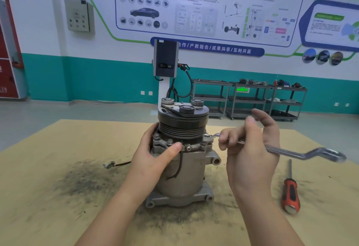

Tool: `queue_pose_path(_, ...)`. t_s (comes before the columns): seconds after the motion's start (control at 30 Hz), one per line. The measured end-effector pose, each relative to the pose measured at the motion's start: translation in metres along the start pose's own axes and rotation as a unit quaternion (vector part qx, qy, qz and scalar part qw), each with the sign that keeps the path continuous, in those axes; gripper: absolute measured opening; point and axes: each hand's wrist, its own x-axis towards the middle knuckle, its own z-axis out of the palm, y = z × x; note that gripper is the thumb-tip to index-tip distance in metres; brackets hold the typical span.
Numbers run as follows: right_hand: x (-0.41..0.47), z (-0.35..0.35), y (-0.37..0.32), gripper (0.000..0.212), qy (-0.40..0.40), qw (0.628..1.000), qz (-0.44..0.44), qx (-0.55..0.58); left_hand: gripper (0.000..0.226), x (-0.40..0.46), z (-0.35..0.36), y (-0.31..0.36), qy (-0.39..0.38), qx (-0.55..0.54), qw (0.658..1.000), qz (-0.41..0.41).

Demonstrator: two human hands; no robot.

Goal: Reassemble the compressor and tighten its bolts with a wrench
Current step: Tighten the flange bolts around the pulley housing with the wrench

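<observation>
The compressor (182,164), a dull grey cast-metal cylinder topped by a black ribbed pulley, stands upright mid-bench (48,168), whose tan surface is smeared with dark grime. The left hand (155,154) wraps its upper housing, thumb across the flange. The right hand (250,148) holds the shiny offset ring wrench (287,151), fingers loosely curled around the shank, its ring seated on a flange bolt (207,136). A red-handled screwdriver (290,191) lies near the bench's right edge.

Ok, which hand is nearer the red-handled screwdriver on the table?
Right. The right hand holds the wrench just up and left of the screwdriver; the left hand grips the compressor, farther left.
</observation>
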Motion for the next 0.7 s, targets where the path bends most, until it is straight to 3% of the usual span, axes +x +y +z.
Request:
queue_pose_path(0.23, 0.021, -0.011, 0.006, 0.023, -0.041, 0.983, 0.148, 0.096, 0.063, -0.002, 0.001, 0.003, -0.002, 0.001, 1.000, -0.005)
queue_pose_path(0.4, 0.024, -0.013, 0.010, 0.025, -0.002, 0.968, 0.206, 0.144, 0.065, -0.002, 0.001, 0.004, -0.006, -0.004, 1.000, -0.008)
queue_pose_path(0.47, 0.013, -0.008, 0.011, 0.024, 0.018, 0.986, 0.135, 0.100, 0.065, -0.001, 0.000, 0.004, -0.005, -0.004, 1.000, -0.006)
queue_pose_path(0.57, -0.014, 0.004, 0.013, 0.018, -0.021, 0.996, -0.068, -0.055, 0.065, -0.001, 0.000, 0.004, -0.007, -0.007, 1.000, -0.001)
queue_pose_path(0.63, -0.030, 0.009, 0.016, 0.010, -0.093, 0.956, -0.182, -0.212, 0.063, 0.000, 0.000, 0.002, -0.009, -0.011, 1.000, 0.005)
queue_pose_path(0.7, -0.035, 0.012, 0.017, 0.008, -0.130, 0.918, -0.230, -0.297, 0.063, 0.002, 0.000, -0.002, -0.005, -0.012, 1.000, 0.006)
